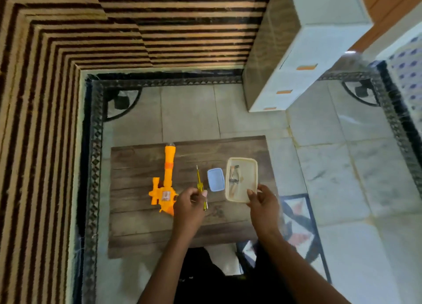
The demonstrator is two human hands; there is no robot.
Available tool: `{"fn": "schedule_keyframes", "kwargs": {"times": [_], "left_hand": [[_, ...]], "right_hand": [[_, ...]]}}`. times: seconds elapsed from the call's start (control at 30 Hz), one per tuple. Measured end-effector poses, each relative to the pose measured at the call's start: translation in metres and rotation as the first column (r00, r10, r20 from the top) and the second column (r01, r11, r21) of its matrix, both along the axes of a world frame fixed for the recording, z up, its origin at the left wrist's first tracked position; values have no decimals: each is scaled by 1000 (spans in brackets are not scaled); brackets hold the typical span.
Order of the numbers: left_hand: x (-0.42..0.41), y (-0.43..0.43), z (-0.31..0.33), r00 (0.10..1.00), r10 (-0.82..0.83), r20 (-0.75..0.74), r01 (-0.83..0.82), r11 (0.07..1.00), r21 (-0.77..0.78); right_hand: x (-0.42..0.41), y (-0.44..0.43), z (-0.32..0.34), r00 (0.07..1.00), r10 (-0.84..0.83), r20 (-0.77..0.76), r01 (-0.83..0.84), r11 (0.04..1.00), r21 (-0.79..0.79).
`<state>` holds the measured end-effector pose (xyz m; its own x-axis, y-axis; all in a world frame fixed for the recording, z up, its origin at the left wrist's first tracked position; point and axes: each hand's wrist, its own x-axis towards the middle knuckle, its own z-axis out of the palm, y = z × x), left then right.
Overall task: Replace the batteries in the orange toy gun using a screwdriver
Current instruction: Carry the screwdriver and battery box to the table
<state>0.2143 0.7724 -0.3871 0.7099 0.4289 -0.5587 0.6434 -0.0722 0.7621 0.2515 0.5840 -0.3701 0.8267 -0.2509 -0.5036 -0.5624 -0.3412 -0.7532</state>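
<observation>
Orange toy gun [169, 169], sticker on body, barrel pointing away, long axis front-to-back, left of left hand [189, 203] fingers pinching screwdriver [199, 180]; right hand [262, 203] fingers clamped on container [250, 176] corner.

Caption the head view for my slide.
Left hand pinches the screwdriver beside the orange toy gun; right hand grips the beige container.

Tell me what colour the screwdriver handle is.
Translucent yellow. The screwdriver handle shows best in the head view, the only one.
</observation>
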Motion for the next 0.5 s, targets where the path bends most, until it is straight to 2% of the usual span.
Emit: {"fn": "schedule_keyframes", "kwargs": {"times": [0.23, 0.5], "left_hand": [[16, 39, -39, 980, -178, -89, 181, 983, 34], [45, 40, -121, 955, -237, -179, 257, 961, 100]], "right_hand": [[-23, 48, -52, 991, -113, -69, 115, 993, 30], [17, 23, -127, 979, -200, -33, 200, 980, 6]]}}
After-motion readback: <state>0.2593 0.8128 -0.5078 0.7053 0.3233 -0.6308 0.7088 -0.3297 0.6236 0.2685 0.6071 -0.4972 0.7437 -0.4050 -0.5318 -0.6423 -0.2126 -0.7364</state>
